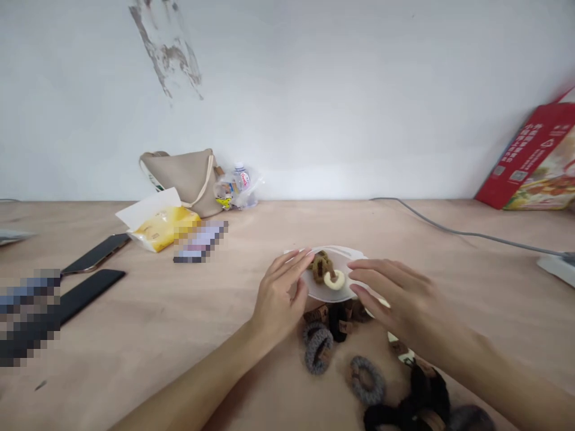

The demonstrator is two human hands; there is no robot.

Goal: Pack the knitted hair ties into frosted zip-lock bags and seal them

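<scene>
A white translucent container (321,294) stands on the table, with brown hair ties (320,268) and a cream one (335,280) in it. At its left side is my left hand (281,293), fingers stretched out and nothing visibly held. My right hand (395,293) is at the right side, its fingers apart and also without anything visible in them. Grey hair ties (318,348) and a black one (338,321) lie just in front of the container. Another grey tie (367,381) and several black ones (426,392) are nearer to me, some partly hidden by my right forearm.
Phones (96,254) and a yellow tissue pack (164,227) lie at the left. A beige bag (184,176) and a bottle in plastic (242,179) stand by the wall. A grey cable (440,226) and red box (534,158) are at the right.
</scene>
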